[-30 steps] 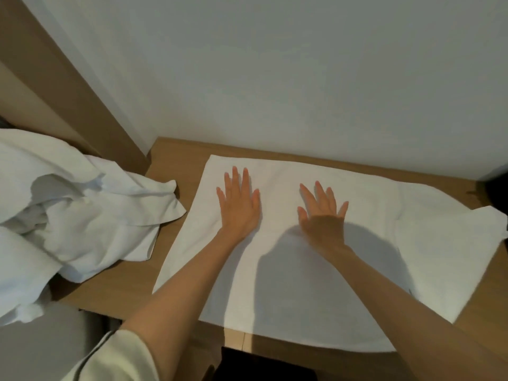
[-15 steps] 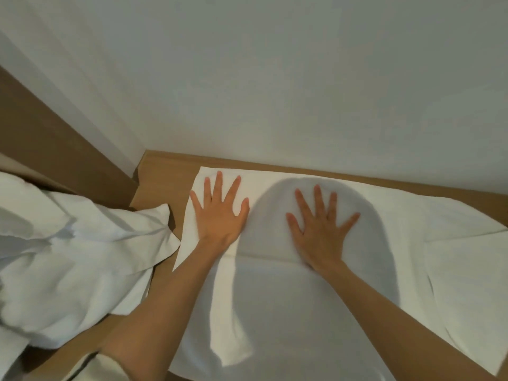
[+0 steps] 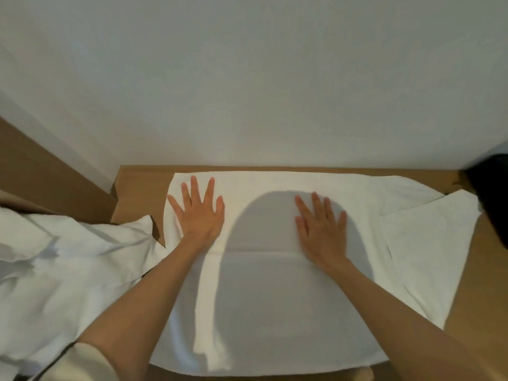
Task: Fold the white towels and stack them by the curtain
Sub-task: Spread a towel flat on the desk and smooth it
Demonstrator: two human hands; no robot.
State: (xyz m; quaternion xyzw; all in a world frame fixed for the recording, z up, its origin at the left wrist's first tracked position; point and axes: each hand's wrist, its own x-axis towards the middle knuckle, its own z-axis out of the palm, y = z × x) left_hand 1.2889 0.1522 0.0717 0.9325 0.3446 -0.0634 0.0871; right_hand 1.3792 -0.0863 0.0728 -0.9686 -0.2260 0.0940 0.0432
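The white towel [image 3: 275, 312] lies flat on the wooden table top [image 3: 137, 182], its far edge almost at the pale matte wall [image 3: 247, 78]. The cloth looks soft w/ a fine nap. It has a straight crease across the middle, and its right end is folded over into a triangle shape. The left hand [image 3: 199, 215] presses on the towel near its left edge, palm down, fingers straight and spread, gripping nothing. The right hand [image 3: 321, 226] also lies flat on it, approx. in the centre, fingers straight and closer together. A rumpled pile of white towels [image 3: 68, 257] sits at the left, one corner touching the flat towel. A dark object [image 3: 492, 193] is at the far right.

Vs. 0.5 s ago: both hands have slid apart along the cloth, and the right-hand fingers are less spread.
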